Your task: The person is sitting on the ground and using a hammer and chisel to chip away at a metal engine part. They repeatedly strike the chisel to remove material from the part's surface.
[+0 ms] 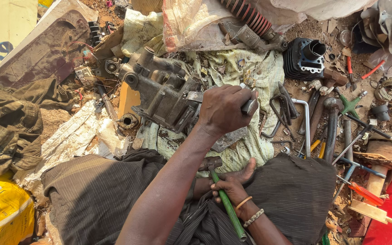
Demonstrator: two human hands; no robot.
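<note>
My left hand (225,109) is stretched forward and closed around a short grey metal bar (249,106). The bar's other end rests against a dirty grey engine casing (159,90), which lies on a stained pale cloth (259,72). My right hand (232,186), with bangles on the wrist, sits low near my lap. It grips a green-handled hammer (227,204) whose rusty head (209,163) points up toward the casing. The hammer head is apart from the bar and the casing.
A black finned cylinder (305,59) and a red coil spring (250,18) lie at the back. Wrenches, bars and screwdrivers (332,127) are scattered on the right, beside red-handled pliers (359,75). A yellow sack (3,213) sits at the lower left, and an olive cloth (5,122) at the left.
</note>
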